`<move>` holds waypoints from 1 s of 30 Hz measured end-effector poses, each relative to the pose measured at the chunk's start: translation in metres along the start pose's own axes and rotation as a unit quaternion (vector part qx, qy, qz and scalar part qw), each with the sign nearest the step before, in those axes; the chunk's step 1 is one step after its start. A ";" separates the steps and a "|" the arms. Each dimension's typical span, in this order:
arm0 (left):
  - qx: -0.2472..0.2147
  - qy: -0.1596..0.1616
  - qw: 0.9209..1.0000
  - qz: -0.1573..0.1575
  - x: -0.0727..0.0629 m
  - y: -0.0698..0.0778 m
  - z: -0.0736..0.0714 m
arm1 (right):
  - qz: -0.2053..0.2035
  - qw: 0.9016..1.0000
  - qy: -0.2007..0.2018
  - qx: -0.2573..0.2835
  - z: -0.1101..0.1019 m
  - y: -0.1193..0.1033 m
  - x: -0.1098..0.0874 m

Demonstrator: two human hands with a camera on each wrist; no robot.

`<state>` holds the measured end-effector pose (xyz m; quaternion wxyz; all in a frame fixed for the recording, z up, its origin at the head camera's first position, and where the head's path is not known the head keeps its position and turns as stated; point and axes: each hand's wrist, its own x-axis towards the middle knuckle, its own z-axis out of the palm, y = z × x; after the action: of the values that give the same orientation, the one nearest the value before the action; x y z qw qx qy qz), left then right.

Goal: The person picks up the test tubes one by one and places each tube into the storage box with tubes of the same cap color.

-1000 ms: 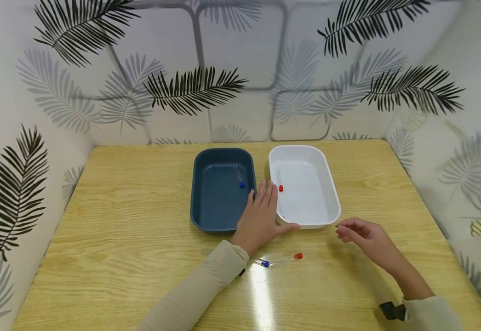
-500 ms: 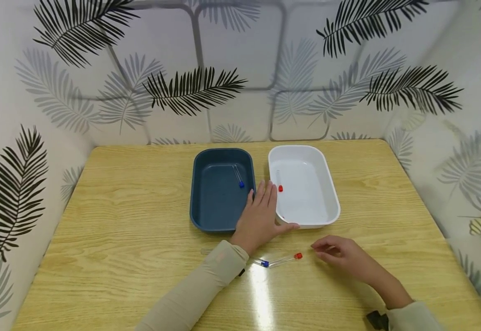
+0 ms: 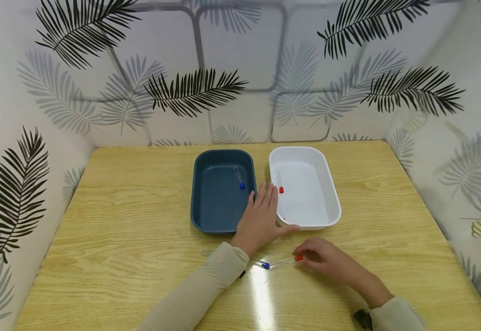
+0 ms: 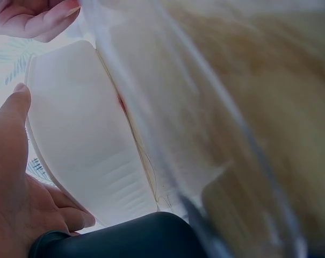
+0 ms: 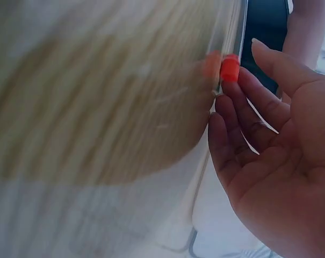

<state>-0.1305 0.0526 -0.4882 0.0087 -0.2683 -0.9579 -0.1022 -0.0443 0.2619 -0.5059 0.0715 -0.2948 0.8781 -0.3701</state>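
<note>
My left hand (image 3: 259, 223) lies with straight fingers between a dark blue tray (image 3: 197, 220) and a white tray (image 3: 334, 212). Its fingers and thumb meet the white tray's rim. My right hand (image 3: 327, 262) reaches the red cap (image 5: 230, 67) of a clear tube (image 3: 283, 264) on the table. In the right wrist view the fingertips are right at the cap, while the thumb stands apart from it. A tube with a blue cap (image 3: 266, 265) lies beside it, partly hidden by the left sleeve.
One blue-capped tube (image 3: 242, 185) lies in the dark tray, and a red-capped one (image 3: 281, 189) in the white tray. Part of another clear tube (image 3: 206, 252) shows behind the left sleeve. A leaf-patterned wall covering (image 3: 240, 110) rises behind the wooden table (image 3: 120, 207).
My right hand has moved left and down from beside the white tray's front corner to the red-capped tube. The left hand and both trays stay in place.
</note>
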 end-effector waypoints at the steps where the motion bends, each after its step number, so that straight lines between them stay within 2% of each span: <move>1: 0.000 0.001 1.000 0.001 0.000 0.000 0.000 | 0.001 1.000 -0.004 -0.008 0.001 0.000 0.001; 5: 0.008 -0.001 1.000 0.002 0.001 0.000 0.001 | 0.006 0.999 -0.025 -0.022 0.007 -0.003 0.006; 16: 0.006 -0.002 1.000 -0.001 -0.001 0.002 -0.003 | -0.012 0.998 -0.042 -0.035 0.017 -0.013 0.016; 30: 0.008 0.002 1.000 0.003 -0.001 0.000 -0.001 | 0.031 0.995 -0.092 -0.007 0.024 -0.024 0.026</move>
<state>-0.1298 0.0525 -0.4876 0.0135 -0.2709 -0.9578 -0.0949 -0.0460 0.2195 -0.5045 0.1618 -0.3005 0.8791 -0.3326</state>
